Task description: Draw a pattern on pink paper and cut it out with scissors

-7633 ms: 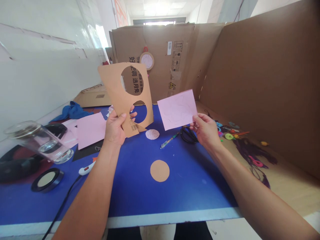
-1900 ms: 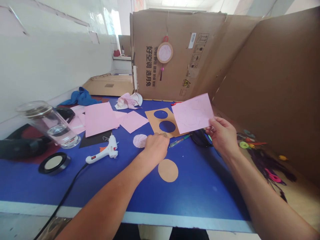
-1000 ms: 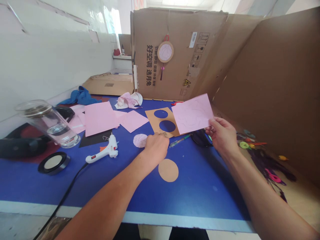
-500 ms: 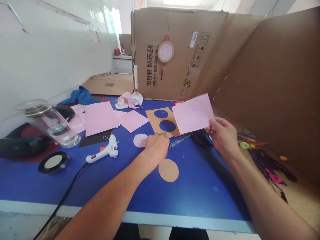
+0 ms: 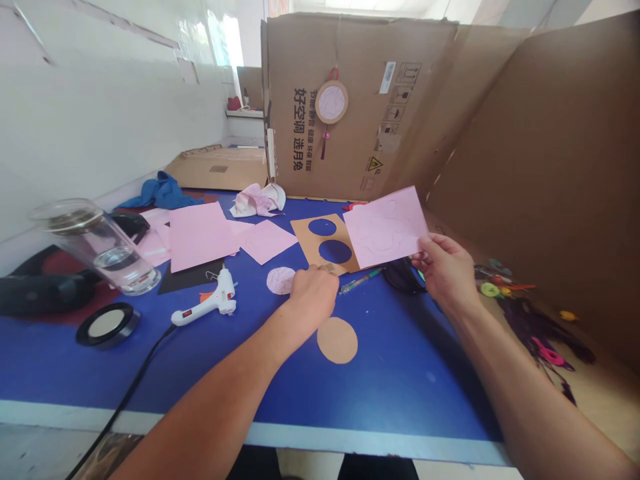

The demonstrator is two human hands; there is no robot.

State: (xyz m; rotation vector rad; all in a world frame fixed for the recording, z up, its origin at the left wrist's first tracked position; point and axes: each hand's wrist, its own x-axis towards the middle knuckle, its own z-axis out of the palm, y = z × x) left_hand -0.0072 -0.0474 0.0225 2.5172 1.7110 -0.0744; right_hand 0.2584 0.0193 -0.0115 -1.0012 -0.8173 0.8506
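Right hand (image 5: pixel 446 270) has the pink sheet (image 5: pixel 385 229) pinched by its right edge, thumb on the front. The sheet's tilted up facing the camera, with faint pencil-ish lines on it, and from here it overlaps the right side of the holed card (image 5: pixel 310 245). Left hand (image 5: pixel 314 293) is down near the middle of the blue table (image 5: pixel 400 393), fingers curled under, so I honestly can't tell if it's gripping anything. It's right at the near edge of that card, with the patterned disc (image 5: pixel 280 281) partly hidden just left of it. Pen (image 5: pixel 360 283) lies to its right, and the brown disc (image 5: pixel 337 341) is on the near side. Further left there's a white glue gun (image 5: pixel 207 307), then a black ring (image 5: pixel 107 325) and a glass jar (image 5: pixel 117 257). Far side: a round ornament (image 5: pixel 331 102) hanging against the big cardboard (image 5: pixel 425 53).
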